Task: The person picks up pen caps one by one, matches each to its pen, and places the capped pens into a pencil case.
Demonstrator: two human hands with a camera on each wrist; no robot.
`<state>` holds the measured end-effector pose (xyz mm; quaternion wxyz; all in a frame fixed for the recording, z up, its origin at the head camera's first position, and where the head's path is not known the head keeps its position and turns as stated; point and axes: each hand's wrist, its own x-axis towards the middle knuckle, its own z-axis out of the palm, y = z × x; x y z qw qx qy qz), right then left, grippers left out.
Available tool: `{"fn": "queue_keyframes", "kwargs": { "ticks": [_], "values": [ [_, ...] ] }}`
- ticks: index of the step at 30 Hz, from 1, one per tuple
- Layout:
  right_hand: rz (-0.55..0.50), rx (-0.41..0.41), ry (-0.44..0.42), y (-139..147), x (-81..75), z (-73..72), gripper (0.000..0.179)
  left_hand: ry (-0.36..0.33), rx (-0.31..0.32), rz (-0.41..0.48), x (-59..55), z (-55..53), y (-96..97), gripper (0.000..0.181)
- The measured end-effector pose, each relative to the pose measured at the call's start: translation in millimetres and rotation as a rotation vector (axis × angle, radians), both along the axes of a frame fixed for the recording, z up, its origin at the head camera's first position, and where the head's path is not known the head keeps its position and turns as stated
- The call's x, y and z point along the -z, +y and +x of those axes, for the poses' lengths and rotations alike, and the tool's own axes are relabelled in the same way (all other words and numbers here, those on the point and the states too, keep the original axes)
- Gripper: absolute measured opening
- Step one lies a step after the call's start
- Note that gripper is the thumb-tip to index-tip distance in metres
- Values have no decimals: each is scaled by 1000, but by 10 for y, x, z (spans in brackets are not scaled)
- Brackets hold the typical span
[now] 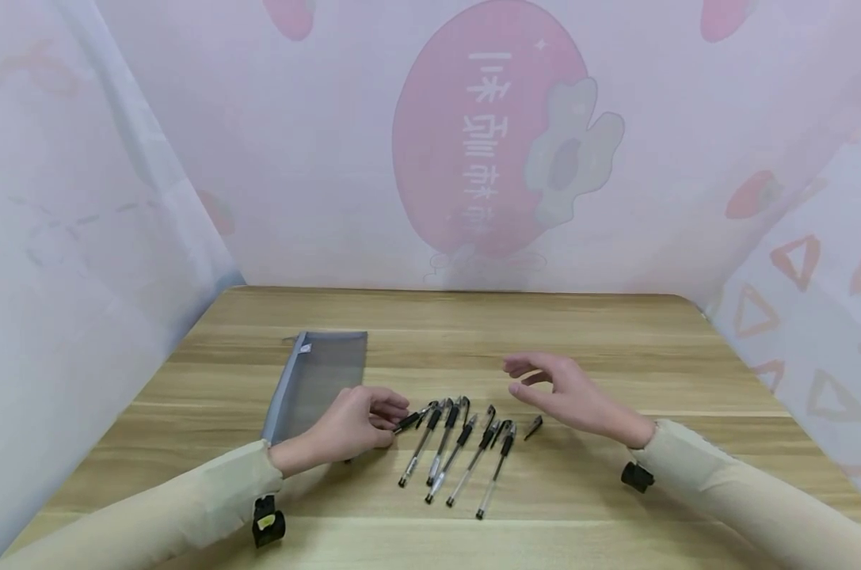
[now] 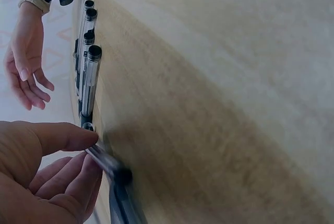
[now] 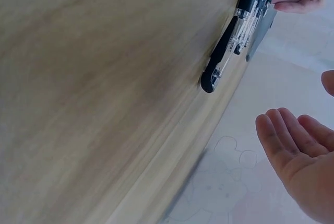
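My left hand (image 1: 352,423) pinches a clear-barrelled pen (image 2: 107,162) between thumb and fingers, low over the table. The pen's black end shows in the left wrist view; the fingers hide part of its barrel. Just right of that hand, several similar pens (image 1: 495,475) with black grips lie side by side, slanting, their dark ends toward me. My right hand (image 1: 569,392) is held above the table to the right of them, fingers loosely bent and holding nothing. Below its fingertips lies a small black pen cap (image 1: 534,427).
A grey mesh zip pouch (image 1: 330,372) lies flat behind and left of my left hand. The wooden table (image 1: 615,324) ends at a printed cloth backdrop (image 1: 316,158), with cloth on both sides too.
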<state>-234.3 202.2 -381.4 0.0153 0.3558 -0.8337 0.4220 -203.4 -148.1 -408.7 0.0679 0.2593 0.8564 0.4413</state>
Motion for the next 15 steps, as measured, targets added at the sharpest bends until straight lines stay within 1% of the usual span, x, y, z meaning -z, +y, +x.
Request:
{"fn": "queue_keyframes", "kwargs": {
  "ticks": [6, 10, 15],
  "values": [
    [16, -5, 8, -13, -5, -2, 40, 5, -15, -11, -1, -7, -22, 41],
    [19, -5, 10, -22, -14, -6, 42, 5, -23, -18, -25, -6, -25, 38],
    [27, -4, -7, -36, -23, -24, 42, 9, -33, -29, -56, -3, -27, 34]
  ]
}}
